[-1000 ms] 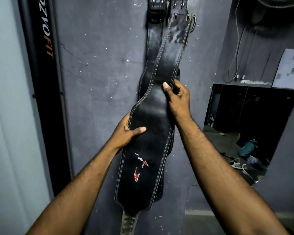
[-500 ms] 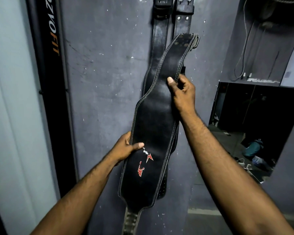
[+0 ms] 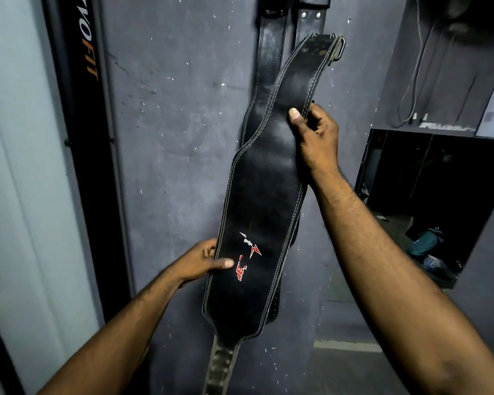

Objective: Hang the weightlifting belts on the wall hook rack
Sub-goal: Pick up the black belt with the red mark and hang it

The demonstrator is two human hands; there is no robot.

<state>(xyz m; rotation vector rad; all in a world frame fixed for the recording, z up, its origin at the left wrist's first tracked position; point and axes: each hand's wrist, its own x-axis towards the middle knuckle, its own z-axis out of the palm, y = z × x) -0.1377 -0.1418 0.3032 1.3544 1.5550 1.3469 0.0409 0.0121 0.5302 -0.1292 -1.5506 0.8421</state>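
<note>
Dim, cool light; slight motion blur; wide-angle bending at edges.

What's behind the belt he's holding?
Behind the held belt, two black belts hang against the grey wall. Their lower parts are mostly covered, and the hooks are out of frame.

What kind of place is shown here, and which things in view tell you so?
Probably a gym, perhaps its storage corner. Black leather weightlifting belts hang on a scuffed grey wall, the person holds another belt, and a black banner at the left ends in "FIT".
</note>
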